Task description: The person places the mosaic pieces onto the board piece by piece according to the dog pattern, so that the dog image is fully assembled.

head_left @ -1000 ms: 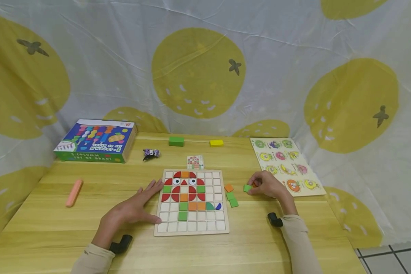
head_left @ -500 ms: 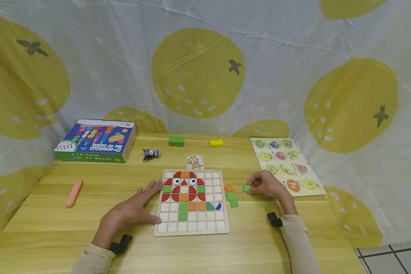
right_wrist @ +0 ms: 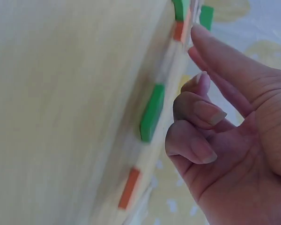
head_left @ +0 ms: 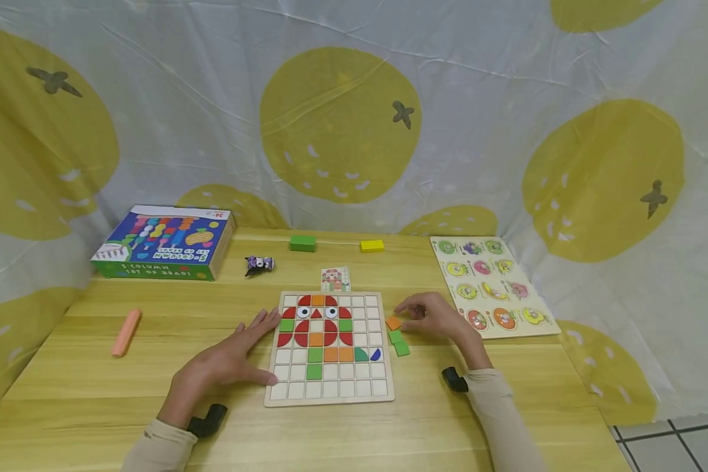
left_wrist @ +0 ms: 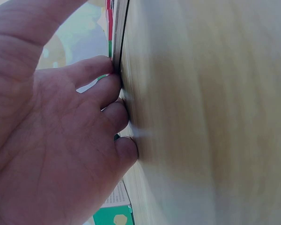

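1. Left hand (head_left: 227, 359) lay flat, fingers spread, against the left edge of the puzzle board (head_left: 329, 393), lower centre of frame.
2. Right hand (head_left: 433, 316), fingers loosely curled and holding nothing, hovered by the orange tile (head_left: 393, 323), right of the board.

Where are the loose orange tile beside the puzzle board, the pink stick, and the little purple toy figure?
orange tile (head_left: 393, 323), head view, middle of its top face.
pink stick (head_left: 126, 332), head view, midway along its length.
purple toy figure (head_left: 258, 264), head view, its body.
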The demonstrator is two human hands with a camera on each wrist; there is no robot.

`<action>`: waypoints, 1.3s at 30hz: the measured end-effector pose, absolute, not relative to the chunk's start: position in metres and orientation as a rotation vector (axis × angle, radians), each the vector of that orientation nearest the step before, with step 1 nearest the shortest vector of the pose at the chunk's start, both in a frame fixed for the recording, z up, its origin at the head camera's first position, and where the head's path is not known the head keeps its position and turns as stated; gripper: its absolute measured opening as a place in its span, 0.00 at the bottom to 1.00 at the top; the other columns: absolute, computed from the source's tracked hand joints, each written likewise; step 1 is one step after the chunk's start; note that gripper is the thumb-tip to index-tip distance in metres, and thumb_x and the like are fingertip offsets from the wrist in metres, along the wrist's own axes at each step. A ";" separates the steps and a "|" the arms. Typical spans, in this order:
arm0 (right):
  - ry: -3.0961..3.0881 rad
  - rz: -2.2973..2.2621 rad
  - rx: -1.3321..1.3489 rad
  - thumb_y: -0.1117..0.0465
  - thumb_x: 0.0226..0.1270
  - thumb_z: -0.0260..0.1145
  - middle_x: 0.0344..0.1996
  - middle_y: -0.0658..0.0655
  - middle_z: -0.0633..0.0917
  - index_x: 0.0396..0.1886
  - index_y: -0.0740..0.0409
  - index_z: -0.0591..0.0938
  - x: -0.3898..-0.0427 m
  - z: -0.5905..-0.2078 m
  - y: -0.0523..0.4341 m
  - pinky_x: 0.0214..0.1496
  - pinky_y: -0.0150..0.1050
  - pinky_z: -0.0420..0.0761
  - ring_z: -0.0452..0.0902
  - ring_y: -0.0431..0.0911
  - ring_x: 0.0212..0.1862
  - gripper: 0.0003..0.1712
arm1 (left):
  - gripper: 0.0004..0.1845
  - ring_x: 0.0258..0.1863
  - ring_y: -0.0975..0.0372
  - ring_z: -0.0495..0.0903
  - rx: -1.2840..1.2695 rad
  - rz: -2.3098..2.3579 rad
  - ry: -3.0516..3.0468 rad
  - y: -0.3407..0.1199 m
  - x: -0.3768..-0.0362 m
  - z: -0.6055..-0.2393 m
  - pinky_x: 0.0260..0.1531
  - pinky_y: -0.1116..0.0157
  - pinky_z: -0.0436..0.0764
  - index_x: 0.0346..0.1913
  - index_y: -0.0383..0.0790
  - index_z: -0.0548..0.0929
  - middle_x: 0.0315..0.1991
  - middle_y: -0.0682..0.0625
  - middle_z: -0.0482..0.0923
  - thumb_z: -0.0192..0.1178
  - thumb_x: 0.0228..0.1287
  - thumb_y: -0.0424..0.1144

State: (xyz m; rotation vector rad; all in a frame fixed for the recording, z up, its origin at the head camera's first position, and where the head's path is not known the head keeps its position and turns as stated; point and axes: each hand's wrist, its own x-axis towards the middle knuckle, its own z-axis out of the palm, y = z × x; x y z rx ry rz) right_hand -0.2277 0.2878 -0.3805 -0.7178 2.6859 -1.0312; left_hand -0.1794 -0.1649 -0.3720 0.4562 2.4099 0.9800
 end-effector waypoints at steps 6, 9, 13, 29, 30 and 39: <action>2.642 -1.020 -0.760 0.70 0.68 0.77 0.28 0.50 0.84 0.49 0.62 0.92 -0.230 -0.382 0.277 0.33 0.32 0.75 0.71 0.37 0.30 0.11 | 0.64 0.83 0.26 0.35 0.458 1.003 2.393 -0.164 -0.179 -0.372 0.78 0.27 0.43 0.89 0.50 0.54 0.89 0.36 0.38 0.84 0.55 0.53; 2.641 -1.021 -0.727 0.71 0.67 0.78 0.29 0.49 0.84 0.46 0.62 0.92 -0.229 -0.381 0.278 0.34 0.32 0.76 0.72 0.38 0.30 0.09 | 0.64 0.83 0.25 0.36 0.463 0.999 2.397 -0.165 -0.179 -0.372 0.77 0.26 0.44 0.89 0.50 0.54 0.89 0.36 0.38 0.84 0.55 0.53; 2.634 -1.012 -0.671 0.71 0.64 0.79 0.28 0.49 0.81 0.44 0.62 0.91 -0.227 -0.380 0.282 0.34 0.32 0.76 0.72 0.40 0.29 0.10 | 0.64 0.82 0.25 0.37 0.474 0.996 2.406 -0.165 -0.178 -0.371 0.77 0.26 0.45 0.89 0.50 0.54 0.89 0.36 0.39 0.84 0.54 0.53; 2.678 -1.027 -0.554 0.64 0.65 0.81 0.30 0.47 0.87 0.35 0.56 0.90 -0.224 -0.372 0.279 0.39 0.33 0.81 0.80 0.40 0.33 0.06 | 0.64 0.82 0.23 0.36 0.460 0.986 2.404 -0.165 -0.179 -0.371 0.75 0.24 0.46 0.89 0.51 0.53 0.89 0.35 0.38 0.84 0.55 0.54; 2.674 -1.038 -0.560 0.64 0.66 0.81 0.30 0.47 0.88 0.35 0.56 0.90 -0.224 -0.372 0.277 0.39 0.33 0.81 0.80 0.40 0.33 0.05 | 0.65 0.81 0.23 0.36 0.464 0.984 2.405 -0.165 -0.179 -0.371 0.75 0.23 0.46 0.89 0.51 0.53 0.88 0.35 0.38 0.84 0.55 0.54; 2.582 -1.113 -0.677 0.63 0.69 0.79 0.31 0.46 0.91 0.35 0.54 0.93 -0.214 -0.363 0.251 0.34 0.32 0.79 0.78 0.39 0.30 0.02 | 0.64 0.82 0.25 0.36 0.454 1.000 2.394 -0.164 -0.178 -0.370 0.76 0.25 0.45 0.89 0.50 0.53 0.89 0.35 0.38 0.84 0.55 0.53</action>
